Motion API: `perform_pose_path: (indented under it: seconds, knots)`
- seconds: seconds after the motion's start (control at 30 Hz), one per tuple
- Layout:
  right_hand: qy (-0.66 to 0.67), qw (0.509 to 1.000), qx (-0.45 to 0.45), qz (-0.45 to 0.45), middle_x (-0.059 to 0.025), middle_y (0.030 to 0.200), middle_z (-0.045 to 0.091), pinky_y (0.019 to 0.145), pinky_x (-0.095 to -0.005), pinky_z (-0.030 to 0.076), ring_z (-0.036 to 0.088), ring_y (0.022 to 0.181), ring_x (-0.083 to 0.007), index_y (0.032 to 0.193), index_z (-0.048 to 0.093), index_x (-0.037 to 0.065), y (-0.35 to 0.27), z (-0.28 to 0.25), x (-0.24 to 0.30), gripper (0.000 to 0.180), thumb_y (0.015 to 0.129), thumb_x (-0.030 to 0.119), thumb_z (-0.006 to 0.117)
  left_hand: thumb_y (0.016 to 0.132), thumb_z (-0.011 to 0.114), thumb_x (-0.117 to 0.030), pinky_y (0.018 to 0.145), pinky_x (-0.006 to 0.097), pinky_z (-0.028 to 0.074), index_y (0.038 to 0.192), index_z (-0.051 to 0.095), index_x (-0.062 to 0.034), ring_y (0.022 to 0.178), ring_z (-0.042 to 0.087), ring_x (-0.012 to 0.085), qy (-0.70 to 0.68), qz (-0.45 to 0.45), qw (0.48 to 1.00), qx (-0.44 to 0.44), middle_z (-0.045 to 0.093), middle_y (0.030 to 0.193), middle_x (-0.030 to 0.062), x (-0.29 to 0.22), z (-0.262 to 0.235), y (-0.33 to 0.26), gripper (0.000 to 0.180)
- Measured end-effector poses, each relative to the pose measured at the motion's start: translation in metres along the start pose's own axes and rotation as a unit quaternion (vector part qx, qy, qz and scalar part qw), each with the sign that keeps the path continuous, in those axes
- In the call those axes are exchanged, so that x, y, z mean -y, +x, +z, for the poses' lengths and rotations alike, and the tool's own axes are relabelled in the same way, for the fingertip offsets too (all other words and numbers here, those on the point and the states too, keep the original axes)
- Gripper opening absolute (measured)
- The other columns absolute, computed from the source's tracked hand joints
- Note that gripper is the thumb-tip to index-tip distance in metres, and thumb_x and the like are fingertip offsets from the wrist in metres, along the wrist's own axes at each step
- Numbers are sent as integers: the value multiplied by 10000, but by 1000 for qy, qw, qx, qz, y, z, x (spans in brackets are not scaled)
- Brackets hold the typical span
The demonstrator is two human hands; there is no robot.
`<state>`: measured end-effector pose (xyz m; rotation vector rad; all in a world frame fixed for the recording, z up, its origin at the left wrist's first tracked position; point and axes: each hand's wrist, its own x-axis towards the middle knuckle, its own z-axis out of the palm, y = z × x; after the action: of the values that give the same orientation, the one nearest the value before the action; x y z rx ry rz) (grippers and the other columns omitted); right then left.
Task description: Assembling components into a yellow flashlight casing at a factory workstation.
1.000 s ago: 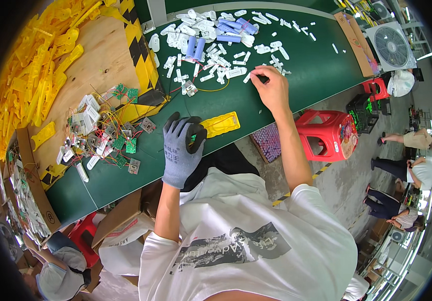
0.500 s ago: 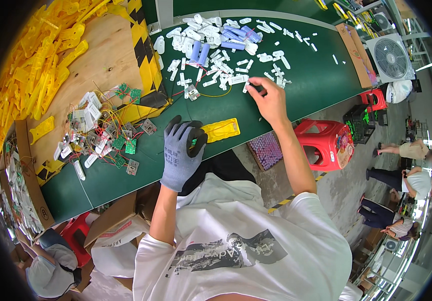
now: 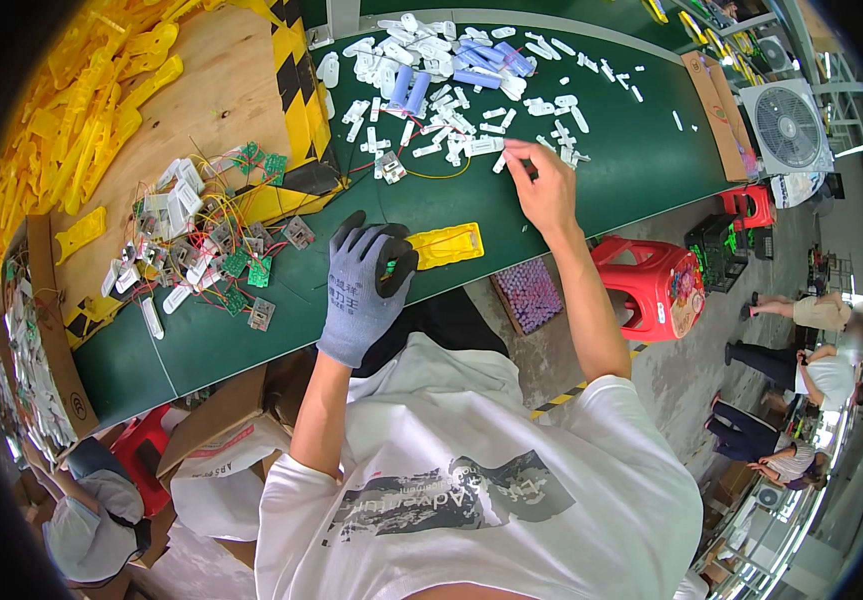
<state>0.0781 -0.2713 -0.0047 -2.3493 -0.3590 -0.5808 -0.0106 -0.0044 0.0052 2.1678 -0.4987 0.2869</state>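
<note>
My left hand (image 3: 366, 287), in a grey-blue glove with black fingertips, is curled at the left end of a yellow plastic shell (image 3: 448, 247) near the table's front edge. A bit of green shows between its thumb and fingers; the glove hides most of the grip. Farther off to the right, my bare right hand (image 3: 546, 185) pinches a small white plastic piece (image 3: 500, 162) at the edge of the white parts pile. Just left of those fingertips lies a white strip (image 3: 484, 146), and a yellow wire runs near it to a small metal-and-white module (image 3: 389, 167).
White plastic parts (image 3: 401, 55) and blue cylindrical cells (image 3: 417, 93) spread over the green table (image 3: 631, 150). Wired circuit boards (image 3: 236, 263) lie at left, beyond them a heap of yellow shells (image 3: 81, 110). A red stool (image 3: 626, 285) and a box of purple-topped cylinders (image 3: 528, 297) stand below the table.
The whole view has shifted slightly. Both hands keep nearly the same place over the table, the left at the yellow shell and the right at the white parts.
</note>
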Motion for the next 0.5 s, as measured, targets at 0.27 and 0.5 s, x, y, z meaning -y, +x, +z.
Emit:
perform_pose_path:
  seconds: [0.27, 0.5]
  knots:
    - [180, 982, 58, -18, -90, 859, 718, 621, -254, 517, 680, 715, -162, 837, 669, 26, -43, -18, 52, 103, 774, -6, 743, 693, 689, -29, 1051, 466, 350, 864, 613, -86, 996, 576, 321, -4, -13, 1000, 3, 660, 1032, 84, 0, 0, 5, 196]
    - [23, 977, 81, -196, -32, 850, 709, 606, -291, 498, 661, 712, -179, 853, 680, 77, -53, -28, 54, 193, 695, 26, 779, 707, 693, -34, 1043, 467, 355, 878, 602, -83, 993, 574, 322, 1, -5, 1000, 2, 655, 1027, 86, -3, -2, 9, 200]
